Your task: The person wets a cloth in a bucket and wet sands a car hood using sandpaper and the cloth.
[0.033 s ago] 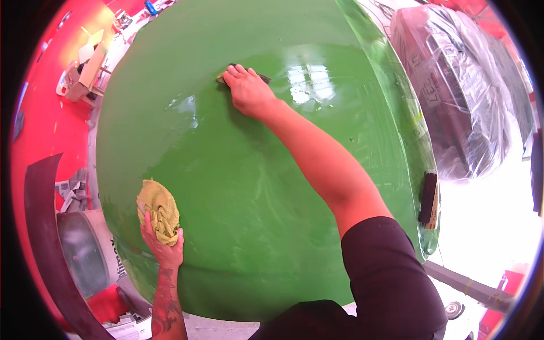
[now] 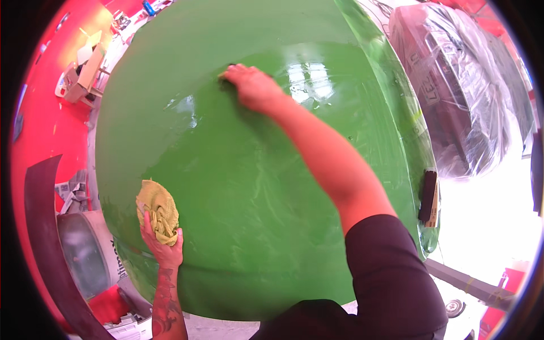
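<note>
A large glossy green panel [image 2: 238,187], shaped like a car's hood, spreads out in front of me, with wet-looking streaks and bright reflections on it. My right hand [image 2: 258,89] is stretched far across it, pressing down on a thin dark pad [image 2: 223,75] with a yellowish edge. Most of that pad is hidden under the fingers, and the hand is somewhat blurred. At the near left, my left hand [image 2: 164,252] holds a crumpled yellow cloth [image 2: 158,204] against the panel, thumb and fingers around its lower part.
A black block [image 2: 428,195] rests along the panel's right edge, where clear sheeting [image 2: 396,107] hangs. Beyond stands a vehicle wrapped in plastic [image 2: 453,90]. On the left are a dark curved strip [image 2: 45,221], a cardboard box [image 2: 86,73] and crumpled newspaper [image 2: 73,190].
My right hand and forearm have shifted slightly to the right, the fingers still on the pad. The left hand and the cloth stay where they were.
</note>
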The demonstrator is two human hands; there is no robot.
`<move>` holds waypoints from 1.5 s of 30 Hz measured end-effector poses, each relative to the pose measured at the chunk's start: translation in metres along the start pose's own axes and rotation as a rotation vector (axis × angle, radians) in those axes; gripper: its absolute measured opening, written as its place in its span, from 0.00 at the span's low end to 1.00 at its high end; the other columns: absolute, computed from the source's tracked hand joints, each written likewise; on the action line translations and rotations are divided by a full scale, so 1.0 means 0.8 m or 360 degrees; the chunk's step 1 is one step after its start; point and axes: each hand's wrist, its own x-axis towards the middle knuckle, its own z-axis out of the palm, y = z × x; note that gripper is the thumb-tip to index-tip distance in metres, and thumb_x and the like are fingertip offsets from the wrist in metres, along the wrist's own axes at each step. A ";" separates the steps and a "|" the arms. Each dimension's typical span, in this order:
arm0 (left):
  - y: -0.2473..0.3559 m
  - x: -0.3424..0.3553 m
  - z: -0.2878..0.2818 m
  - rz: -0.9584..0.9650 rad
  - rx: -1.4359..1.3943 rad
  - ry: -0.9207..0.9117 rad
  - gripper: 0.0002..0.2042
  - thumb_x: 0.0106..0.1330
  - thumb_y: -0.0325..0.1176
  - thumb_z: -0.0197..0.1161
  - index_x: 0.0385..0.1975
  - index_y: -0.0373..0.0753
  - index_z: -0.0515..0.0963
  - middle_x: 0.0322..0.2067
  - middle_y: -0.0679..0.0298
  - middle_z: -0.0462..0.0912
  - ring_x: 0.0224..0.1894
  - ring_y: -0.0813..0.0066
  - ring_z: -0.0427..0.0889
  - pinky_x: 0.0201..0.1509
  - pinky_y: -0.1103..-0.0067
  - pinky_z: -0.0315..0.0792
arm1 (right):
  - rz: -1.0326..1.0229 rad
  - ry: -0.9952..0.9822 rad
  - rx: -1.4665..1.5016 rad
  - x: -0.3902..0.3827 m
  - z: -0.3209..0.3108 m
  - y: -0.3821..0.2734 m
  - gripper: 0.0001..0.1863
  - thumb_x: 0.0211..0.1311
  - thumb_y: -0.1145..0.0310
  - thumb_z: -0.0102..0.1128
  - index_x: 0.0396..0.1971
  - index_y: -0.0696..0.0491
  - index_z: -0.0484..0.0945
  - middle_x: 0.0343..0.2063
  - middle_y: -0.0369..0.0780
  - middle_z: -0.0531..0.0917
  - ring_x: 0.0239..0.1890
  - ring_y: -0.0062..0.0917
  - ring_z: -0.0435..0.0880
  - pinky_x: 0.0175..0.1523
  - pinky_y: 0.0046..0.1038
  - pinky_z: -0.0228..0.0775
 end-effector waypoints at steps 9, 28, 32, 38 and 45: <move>0.020 0.015 0.012 0.0070 -0.0009 0.0005 0.45 0.54 0.43 0.70 0.70 0.40 0.52 0.68 0.59 0.60 0.68 0.43 0.57 0.71 0.52 0.50 | 0.0687 0.0071 -0.0263 -0.066 -0.078 0.183 0.23 0.57 0.77 0.46 0.55 0.56 0.70 0.56 0.50 0.74 0.60 0.43 0.72 0.61 0.38 0.67; 0.006 0.010 0.010 0.0079 0.0022 0.0047 0.43 0.57 0.46 0.68 0.70 0.39 0.52 0.68 0.57 0.60 0.67 0.46 0.59 0.71 0.55 0.51 | -0.0276 0.0043 -0.0064 -0.153 -0.018 -0.063 0.23 0.68 0.68 0.39 0.61 0.53 0.67 0.65 0.46 0.69 0.66 0.34 0.68 0.70 0.39 0.57; 0.007 0.010 0.004 0.0089 0.0036 0.0064 0.43 0.57 0.44 0.68 0.70 0.39 0.53 0.68 0.56 0.60 0.68 0.47 0.59 0.71 0.55 0.52 | 0.0336 0.0222 0.0351 -0.180 -0.084 0.094 0.16 0.66 0.72 0.42 0.49 0.49 0.75 0.53 0.47 0.78 0.57 0.41 0.76 0.58 0.40 0.69; 0.021 0.018 0.011 0.0069 0.0069 0.0036 0.43 0.58 0.47 0.67 0.69 0.39 0.53 0.68 0.59 0.60 0.67 0.47 0.59 0.72 0.55 0.51 | 0.0851 -0.0048 -0.0361 -0.183 -0.082 0.094 0.28 0.64 0.74 0.41 0.66 0.59 0.58 0.67 0.48 0.63 0.71 0.37 0.59 0.72 0.40 0.53; 0.000 0.009 0.009 0.0087 0.0119 0.0083 0.42 0.57 0.46 0.67 0.69 0.39 0.53 0.68 0.60 0.60 0.66 0.47 0.60 0.72 0.55 0.52 | -0.0164 0.0119 0.0216 -0.205 -0.024 -0.063 0.23 0.66 0.71 0.41 0.61 0.53 0.69 0.62 0.45 0.71 0.66 0.35 0.68 0.70 0.37 0.57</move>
